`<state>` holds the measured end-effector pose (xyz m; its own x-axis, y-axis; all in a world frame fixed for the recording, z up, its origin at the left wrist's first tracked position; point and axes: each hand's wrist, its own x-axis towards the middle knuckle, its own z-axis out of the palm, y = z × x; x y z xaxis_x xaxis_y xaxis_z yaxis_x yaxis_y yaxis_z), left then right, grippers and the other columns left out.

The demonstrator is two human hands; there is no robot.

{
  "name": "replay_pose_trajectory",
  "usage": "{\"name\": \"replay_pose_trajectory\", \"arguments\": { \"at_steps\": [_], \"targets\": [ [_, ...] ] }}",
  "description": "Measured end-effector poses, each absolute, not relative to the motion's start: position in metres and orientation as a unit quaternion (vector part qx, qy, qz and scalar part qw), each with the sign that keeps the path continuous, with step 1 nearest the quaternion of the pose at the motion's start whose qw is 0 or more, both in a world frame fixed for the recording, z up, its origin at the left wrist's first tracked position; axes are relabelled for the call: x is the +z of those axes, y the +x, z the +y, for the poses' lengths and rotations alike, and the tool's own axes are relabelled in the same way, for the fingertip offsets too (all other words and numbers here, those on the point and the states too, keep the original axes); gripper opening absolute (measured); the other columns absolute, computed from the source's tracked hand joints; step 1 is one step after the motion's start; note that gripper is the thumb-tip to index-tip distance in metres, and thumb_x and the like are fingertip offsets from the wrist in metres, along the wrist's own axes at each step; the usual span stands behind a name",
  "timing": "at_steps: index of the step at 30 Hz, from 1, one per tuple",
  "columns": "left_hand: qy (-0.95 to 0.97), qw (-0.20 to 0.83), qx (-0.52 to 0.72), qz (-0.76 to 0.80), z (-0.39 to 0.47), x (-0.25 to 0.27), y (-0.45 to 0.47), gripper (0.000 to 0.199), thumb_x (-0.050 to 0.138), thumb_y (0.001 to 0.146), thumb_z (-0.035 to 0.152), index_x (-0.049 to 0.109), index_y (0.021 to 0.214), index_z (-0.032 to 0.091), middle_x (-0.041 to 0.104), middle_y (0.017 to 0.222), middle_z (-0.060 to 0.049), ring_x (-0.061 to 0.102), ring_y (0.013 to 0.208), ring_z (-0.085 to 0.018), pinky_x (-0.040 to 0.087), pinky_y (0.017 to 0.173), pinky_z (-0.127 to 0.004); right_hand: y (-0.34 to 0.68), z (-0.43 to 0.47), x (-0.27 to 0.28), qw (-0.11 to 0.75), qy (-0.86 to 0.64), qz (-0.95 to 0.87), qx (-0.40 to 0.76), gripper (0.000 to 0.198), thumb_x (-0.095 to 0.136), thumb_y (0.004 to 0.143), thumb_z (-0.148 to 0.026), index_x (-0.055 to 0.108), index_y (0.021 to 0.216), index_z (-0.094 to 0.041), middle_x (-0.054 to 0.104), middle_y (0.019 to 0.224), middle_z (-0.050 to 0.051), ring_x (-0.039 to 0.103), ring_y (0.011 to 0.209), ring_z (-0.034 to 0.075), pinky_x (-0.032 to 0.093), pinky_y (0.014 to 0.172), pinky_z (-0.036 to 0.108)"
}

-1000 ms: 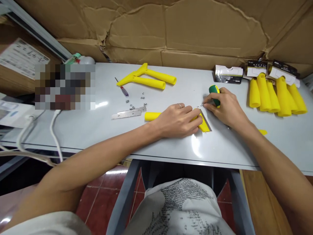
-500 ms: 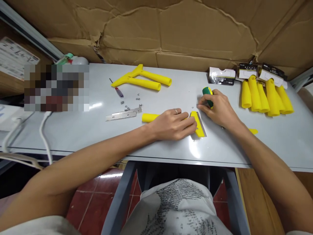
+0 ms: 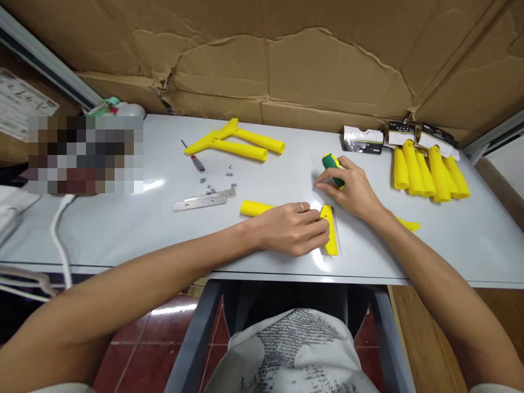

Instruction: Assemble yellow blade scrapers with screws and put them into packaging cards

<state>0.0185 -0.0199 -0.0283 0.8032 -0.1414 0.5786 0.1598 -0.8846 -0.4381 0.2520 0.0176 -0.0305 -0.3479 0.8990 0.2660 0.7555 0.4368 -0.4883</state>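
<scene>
My left hand (image 3: pixel 295 229) is closed over a yellow scraper (image 3: pixel 331 240) lying on the table, covering its middle. The scraper's handle end sticks out left of the hand and its wide head to the right, with a thin blade along the head's right edge. Just above, my right hand (image 3: pixel 355 188) holds a screwdriver with a green and yellow handle (image 3: pixel 331 164) in its curled fingers; its shaft is hidden. Thumb and forefinger of that hand are pinched together; whether a tiny part sits between them I cannot make out. Part of another yellow piece (image 3: pixel 409 225) shows behind the right forearm.
Two yellow scraper bodies (image 3: pixel 245 150) lie at the back, beside a small screwdriver (image 3: pixel 198 164). Metal blades (image 3: pixel 200 203) and several small screws and nuts (image 3: pixel 230 174) are left of centre. Packaged yellow handles (image 3: pixel 440 172) and a card (image 3: pixel 363 141) stand back right. White cable (image 3: pixel 59 234) at left.
The scraper under my left hand has shifted slightly towards me and turned a little. A tiny metal part near my right fingertips no longer shows on the table. My view has shifted slightly.
</scene>
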Motion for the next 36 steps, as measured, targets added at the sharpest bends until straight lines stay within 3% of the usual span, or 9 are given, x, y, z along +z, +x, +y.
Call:
{"name": "replay_pose_trajectory", "arguments": {
  "at_steps": [7, 12, 19, 24, 26, 29, 32, 34, 36],
  "targets": [
    [-0.919, 0.238, -0.313, -0.018, -0.016, -0.029, 0.018, 0.022, 0.061, 0.11, 0.008, 0.074, 0.094, 0.018, 0.074, 0.081, 0.003, 0.065, 0.068, -0.012, 0.05, 0.062, -0.029, 0.255, 0.02, -0.037, 0.207, -0.552, -0.801, 0.1, 0.019, 0.066, 0.104, -0.032, 0.084, 0.11, -0.027, 0.061, 0.111, 0.011, 0.057, 0.087, 0.023, 0.047, 0.082, 0.04],
    [-0.904, 0.272, -0.314, -0.098, 0.003, -0.034, 0.01, 0.022, 0.061, 0.11, 0.007, 0.075, 0.099, 0.02, 0.082, 0.1, 0.001, 0.067, 0.073, -0.011, 0.052, 0.066, -0.027, 0.276, 0.025, -0.032, 0.189, -0.611, -0.768, 0.042, 0.02, 0.069, 0.1, -0.033, 0.085, 0.108, -0.026, 0.064, 0.113, 0.014, 0.053, 0.082, 0.023, 0.046, 0.078, 0.041],
    [-0.899, 0.279, -0.311, -0.132, 0.013, -0.038, 0.005, 0.015, 0.064, 0.112, 0.011, 0.075, 0.107, 0.02, 0.083, 0.105, 0.0, 0.069, 0.077, -0.012, 0.048, 0.064, -0.028, 0.295, 0.028, -0.017, 0.298, -0.613, -0.73, 0.044, 0.021, 0.071, 0.1, -0.037, 0.087, 0.11, -0.028, 0.072, 0.107, 0.013, 0.07, 0.105, 0.033, 0.056, 0.103, 0.054],
    [-0.9, 0.29, -0.287, -0.154, 0.014, -0.043, 0.006, 0.019, 0.061, 0.114, 0.012, 0.076, 0.114, 0.023, 0.083, 0.109, 0.0, 0.073, 0.083, -0.013, 0.052, 0.068, -0.029, 0.305, 0.035, -0.014, 0.53, -0.482, -0.673, 0.185, 0.054, 0.079, 0.096, -0.05, 0.073, 0.149, -0.043, 0.076, 0.129, 0.005, 0.072, 0.087, 0.021, 0.068, 0.083, 0.045],
    [-0.9, 0.286, -0.281, -0.173, 0.016, -0.048, 0.005, 0.02, 0.061, 0.113, 0.012, 0.076, 0.118, 0.025, 0.084, 0.113, -0.001, 0.075, 0.087, -0.014, 0.053, 0.069, -0.03, 0.304, 0.036, -0.014, 0.613, -0.391, -0.651, 0.216, 0.07, 0.087, 0.09, -0.053, 0.064, 0.156, -0.056, 0.067, 0.154, -0.002, 0.074, 0.098, 0.019, 0.073, 0.082, 0.043],
    [-0.9, 0.25, -0.292, -0.204, 0.018, -0.055, 0.005, 0.029, 0.062, 0.113, 0.011, 0.074, 0.135, 0.027, 0.082, 0.121, -0.004, 0.078, 0.099, -0.017, 0.056, 0.074, -0.03, 0.293, 0.034, -0.017, 0.656, -0.32, -0.646, 0.223, 0.083, 0.097, 0.082, -0.051, 0.058, 0.154, -0.065, 0.034, 0.182, -0.014, 0.071, 0.122, 0.021, 0.077, 0.086, 0.042],
    [-0.902, 0.195, -0.291, -0.254, 0.019, -0.056, 0.005, 0.039, 0.066, 0.115, 0.025, 0.066, 0.154, 0.027, 0.08, 0.128, -0.009, 0.078, 0.108, -0.02, 0.058, 0.079, -0.031, 0.275, 0.03, -0.026, 0.659, -0.313, -0.64, 0.24, 0.083, 0.095, 0.084, -0.061, 0.053, 0.154, -0.055, 0.057, 0.158, -0.001, 0.07, 0.126, 0.023, 0.078, 0.085, 0.04],
    [-0.904, 0.167, -0.285, -0.272, 0.019, -0.056, 0.005, 0.039, 0.067, 0.116, 0.036, 0.066, 0.154, 0.026, 0.08, 0.126, -0.009, 0.078, 0.106, -0.02, 0.058, 0.078, -0.032, 0.265, 0.027, -0.032, 0.642, -0.317, -0.65, 0.255, 0.087, 0.092, 0.085, -0.069, 0.047, 0.156, -0.051, 0.064, 0.138, 0.003, 0.071, 0.128, 0.025, 0.078, 0.087, 0.041],
    [-0.908, 0.142, -0.296, -0.261, 0.021, -0.057, 0.005, 0.035, 0.065, 0.116, 0.041, 0.071, 0.147, 0.025, 0.081, 0.119, -0.007, 0.077, 0.101, -0.02, 0.057, 0.075, -0.032, 0.258, 0.023, -0.036, 0.618, -0.32, -0.665, 0.269, 0.087, 0.09, 0.086, -0.072, 0.044, 0.156, -0.05, 0.064, 0.137, 0.003, 0.072, 0.13, 0.026, 0.078, 0.091, 0.042]
  ]
}}
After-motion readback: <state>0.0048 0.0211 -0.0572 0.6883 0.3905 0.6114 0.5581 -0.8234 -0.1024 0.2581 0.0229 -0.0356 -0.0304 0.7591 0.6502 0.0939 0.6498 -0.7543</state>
